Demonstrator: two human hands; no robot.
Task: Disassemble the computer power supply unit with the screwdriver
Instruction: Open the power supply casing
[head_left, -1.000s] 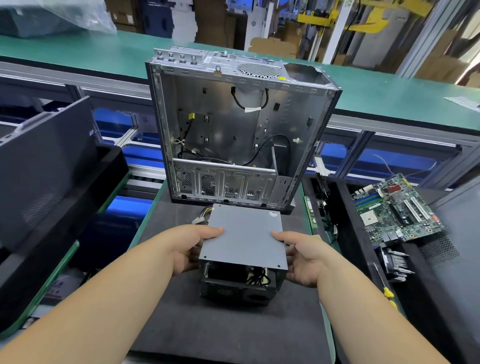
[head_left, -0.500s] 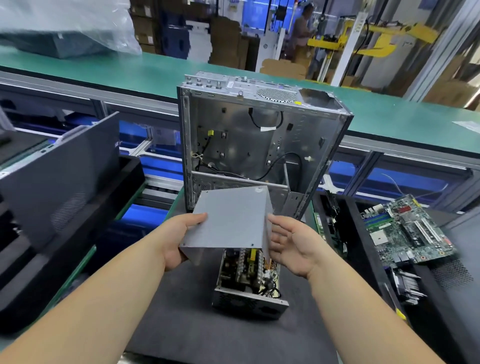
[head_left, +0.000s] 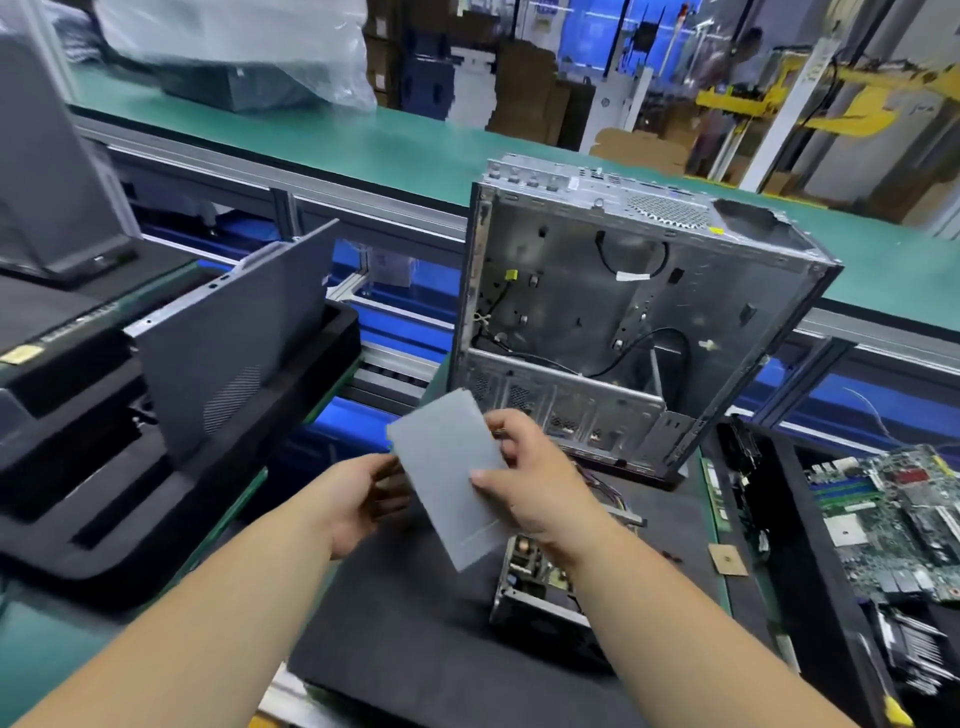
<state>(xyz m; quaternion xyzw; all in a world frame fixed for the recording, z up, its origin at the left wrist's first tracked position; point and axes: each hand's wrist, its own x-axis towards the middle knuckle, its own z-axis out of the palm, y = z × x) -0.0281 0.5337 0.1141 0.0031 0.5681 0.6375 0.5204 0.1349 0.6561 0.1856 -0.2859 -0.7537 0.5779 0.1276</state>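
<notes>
Gripping the grey cover (head_left: 451, 486), right hand (head_left: 535, 483) lifts it above the power supply (head_left: 535, 587); left hand (head_left: 358, 501) relaxed open

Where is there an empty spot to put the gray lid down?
Bare black mat lies left of the opened power supply, below the left hand. The right hand holds the gray lid. Crowded: motherboard tray and computer case.

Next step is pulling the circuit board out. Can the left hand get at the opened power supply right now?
Probably not yet: the left hand is under the grey cover, which both hands hold above the opened power supply.
</notes>
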